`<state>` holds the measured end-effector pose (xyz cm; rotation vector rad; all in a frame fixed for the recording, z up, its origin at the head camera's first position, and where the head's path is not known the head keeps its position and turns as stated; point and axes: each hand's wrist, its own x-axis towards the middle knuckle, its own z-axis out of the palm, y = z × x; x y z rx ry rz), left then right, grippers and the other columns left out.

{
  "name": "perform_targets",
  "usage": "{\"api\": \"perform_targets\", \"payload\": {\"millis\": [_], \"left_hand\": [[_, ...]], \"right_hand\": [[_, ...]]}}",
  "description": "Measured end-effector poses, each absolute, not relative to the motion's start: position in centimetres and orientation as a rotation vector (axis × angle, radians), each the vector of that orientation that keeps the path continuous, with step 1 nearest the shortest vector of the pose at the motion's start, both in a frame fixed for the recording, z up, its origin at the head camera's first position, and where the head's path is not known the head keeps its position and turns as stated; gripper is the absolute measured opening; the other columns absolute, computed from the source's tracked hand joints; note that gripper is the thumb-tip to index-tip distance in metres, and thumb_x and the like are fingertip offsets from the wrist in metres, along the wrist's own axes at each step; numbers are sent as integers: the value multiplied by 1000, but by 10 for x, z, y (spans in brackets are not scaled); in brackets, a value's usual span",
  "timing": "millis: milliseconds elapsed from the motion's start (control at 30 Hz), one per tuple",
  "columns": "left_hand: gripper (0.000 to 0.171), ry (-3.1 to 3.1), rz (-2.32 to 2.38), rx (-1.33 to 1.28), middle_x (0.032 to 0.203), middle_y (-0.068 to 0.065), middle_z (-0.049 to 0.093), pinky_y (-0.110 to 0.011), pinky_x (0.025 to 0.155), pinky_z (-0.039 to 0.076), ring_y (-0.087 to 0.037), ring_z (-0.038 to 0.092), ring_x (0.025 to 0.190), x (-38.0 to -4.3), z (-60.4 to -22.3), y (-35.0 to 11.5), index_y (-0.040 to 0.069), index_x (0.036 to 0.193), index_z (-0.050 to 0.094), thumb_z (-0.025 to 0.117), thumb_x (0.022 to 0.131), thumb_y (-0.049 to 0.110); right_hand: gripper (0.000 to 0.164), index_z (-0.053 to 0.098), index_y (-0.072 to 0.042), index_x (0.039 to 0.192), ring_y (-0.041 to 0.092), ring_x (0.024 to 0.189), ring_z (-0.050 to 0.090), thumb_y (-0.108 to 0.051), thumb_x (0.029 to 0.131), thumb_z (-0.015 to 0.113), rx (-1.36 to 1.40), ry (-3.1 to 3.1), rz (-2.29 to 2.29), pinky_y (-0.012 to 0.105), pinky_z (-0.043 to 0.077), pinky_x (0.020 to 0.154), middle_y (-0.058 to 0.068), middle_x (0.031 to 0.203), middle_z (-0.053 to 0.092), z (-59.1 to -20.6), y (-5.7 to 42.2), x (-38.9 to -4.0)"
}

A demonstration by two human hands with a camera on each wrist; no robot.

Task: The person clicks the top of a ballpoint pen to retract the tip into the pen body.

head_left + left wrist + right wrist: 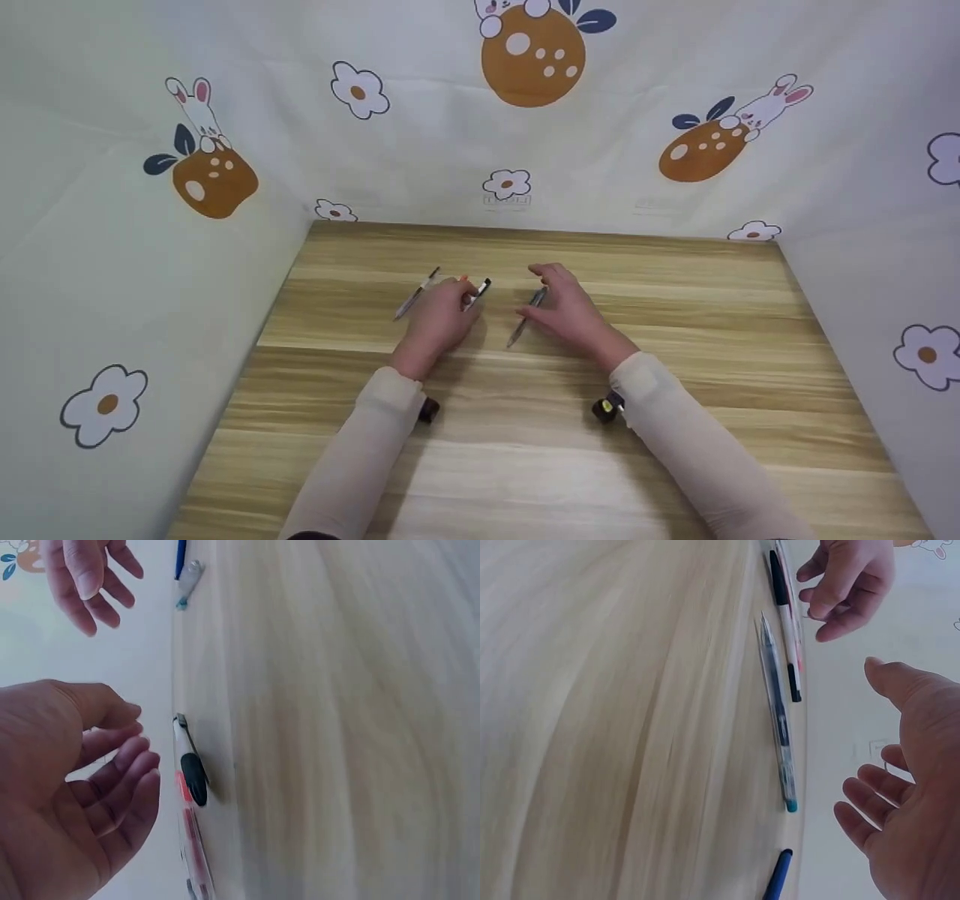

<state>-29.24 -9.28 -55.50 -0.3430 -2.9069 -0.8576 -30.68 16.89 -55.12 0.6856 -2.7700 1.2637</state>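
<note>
My left hand (441, 315) hovers over several pens with its fingers loosely bent. The left wrist view shows that hand (82, 780) holding nothing, next to a white pen with a black cap (195, 778) and a red pen (195, 847). Over a clear pen (519, 327) is my right hand (574, 307), thumb and fingers spread. In the right wrist view, this hand (907, 772) is apart from the clear pen, whose end is teal (781, 727). A blue pen (778, 876) lies beyond it, hidden under the right hand in the head view.
Another slim pen (409, 301) lies left of my left hand. The pens lie on a wood-grain tabletop (510, 465). A pale cloth (420, 150) printed with oranges, rabbits and flowers rises along its back and sides. Small black cameras (604, 409) sit at my wrists.
</note>
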Motion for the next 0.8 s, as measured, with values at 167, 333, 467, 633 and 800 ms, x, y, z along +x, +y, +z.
{"api": "perform_targets", "payload": {"millis": [167, 333, 467, 633, 800], "left_hand": [[34, -2902, -1121, -519, 118, -11, 71, -46, 109, 53, -36, 55, 147, -294, -554, -87, 0, 134, 72, 71, 101, 9], [44, -2926, -1186, -595, 128, -10, 67, -47, 111, 53, -32, 60, 138, -292, -554, -82, 4, 143, 67, 72, 99, 12], [45, -2929, -1124, -642, 130, -7, 67, -44, 105, 55, -25, 66, 124, -292, -556, -77, 8, 144, 67, 73, 100, 15], [45, -2923, -1125, -706, 129, -9, 68, -46, 105, 56, -28, 66, 123, -291, -560, -70, 6, 144, 67, 74, 101, 13], [46, -2937, -1245, -719, 130, -11, 65, -47, 106, 55, -28, 63, 122, -291, -565, -61, 3, 146, 64, 71, 100, 7]], "right_hand": [[75, 52, -4, 159, 40, 142, 54, -27, 97, 88, 659, -2783, 1252, 53, 45, 119, 19, 152, 56, -550, 181, -301], [77, 50, -3, 161, 43, 144, 53, -27, 98, 88, 656, -2798, 1278, 53, 45, 121, 23, 155, 52, -551, 195, -295], [78, 50, 1, 160, 45, 144, 54, -23, 97, 89, 681, -2776, 1299, 53, 46, 121, 28, 152, 52, -554, 205, -291], [78, 52, 3, 158, 38, 146, 54, -25, 96, 90, 667, -2778, 1278, 51, 44, 122, 26, 152, 54, -559, 215, -283], [75, 54, 4, 156, 37, 146, 53, -21, 96, 90, 660, -2768, 1283, 52, 43, 122, 24, 151, 55, -562, 222, -277]]}}
